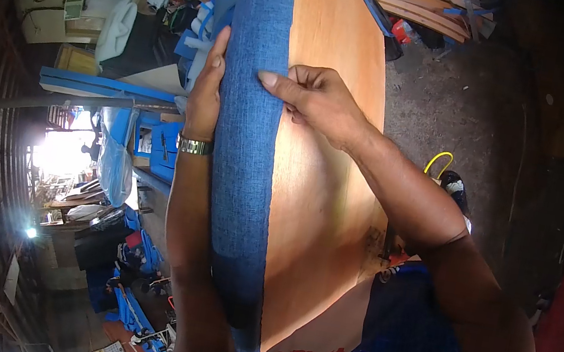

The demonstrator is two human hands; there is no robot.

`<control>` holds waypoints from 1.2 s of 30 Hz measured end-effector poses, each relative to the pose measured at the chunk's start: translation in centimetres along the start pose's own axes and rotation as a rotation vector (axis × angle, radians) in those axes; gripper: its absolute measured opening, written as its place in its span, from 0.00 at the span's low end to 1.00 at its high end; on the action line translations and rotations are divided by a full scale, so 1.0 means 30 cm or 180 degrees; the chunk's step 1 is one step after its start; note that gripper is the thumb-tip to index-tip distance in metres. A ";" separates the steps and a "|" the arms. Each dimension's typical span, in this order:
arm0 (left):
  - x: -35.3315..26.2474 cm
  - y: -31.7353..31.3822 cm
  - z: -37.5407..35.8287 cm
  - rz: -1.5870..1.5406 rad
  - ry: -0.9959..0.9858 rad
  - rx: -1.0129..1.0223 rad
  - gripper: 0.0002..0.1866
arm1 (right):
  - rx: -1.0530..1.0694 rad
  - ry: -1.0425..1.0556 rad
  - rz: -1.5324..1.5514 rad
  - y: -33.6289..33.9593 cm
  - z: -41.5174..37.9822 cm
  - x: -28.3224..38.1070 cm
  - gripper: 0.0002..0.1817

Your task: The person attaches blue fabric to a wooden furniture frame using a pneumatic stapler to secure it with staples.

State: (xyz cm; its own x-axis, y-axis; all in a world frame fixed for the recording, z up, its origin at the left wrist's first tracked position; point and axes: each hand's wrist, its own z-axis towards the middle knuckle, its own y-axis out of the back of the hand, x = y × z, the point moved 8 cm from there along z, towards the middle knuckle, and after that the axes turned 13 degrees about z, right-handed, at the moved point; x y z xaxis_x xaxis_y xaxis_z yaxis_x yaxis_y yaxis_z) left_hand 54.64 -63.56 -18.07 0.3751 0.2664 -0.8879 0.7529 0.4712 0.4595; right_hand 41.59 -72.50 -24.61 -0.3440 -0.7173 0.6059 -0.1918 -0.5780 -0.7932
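the blue cloth [244, 154] lies as a long padded-looking band along the left edge of a bare wooden panel [317, 190], which stretches away from the person, right in front of the chest. the left hand [208, 88] is spread flat against the cloth's outer side, fingers long and together, a metal watch [195, 146] at the wrist. the right hand [314, 99] comes across the panel — thumb pressed on the cloth, the other fingers curled at its edge over the wood; from here i can't tell whether it pinches the edge. beyond the panel's far end, curved wooden strips [425, 7] lie piled up. a yellow loop [438, 163] shows above the dark floor [427, 103] on the right, and over on the left — past some blue boards [109, 87] — daylight glares through an opening [63, 153].
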 end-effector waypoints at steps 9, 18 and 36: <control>0.175 -0.018 -0.211 -0.1210 0.0111 0.0169 0.31 | -0.0590 0.0462 0.0064 0.019 -0.019 -0.068 0.18; 0.182 0.023 -0.209 -0.0946 0.0361 -0.0115 0.31 | -0.0800 0.1164 -0.0529 0.003 -0.015 -0.098 0.24; -0.245 -0.181 -0.104 0.4082 -0.0768 -0.0186 0.31 | -0.0652 0.0569 -0.0150 0.030 -0.001 -0.118 0.24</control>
State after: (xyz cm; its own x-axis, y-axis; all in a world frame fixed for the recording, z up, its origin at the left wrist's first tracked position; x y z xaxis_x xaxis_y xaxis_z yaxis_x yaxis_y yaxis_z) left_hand 46.09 -65.47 -13.96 0.8955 0.3970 0.2012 -0.2331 0.0332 0.9719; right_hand 42.60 -70.46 -27.46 -0.4836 -0.6010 0.6364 -0.3871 -0.5052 -0.7713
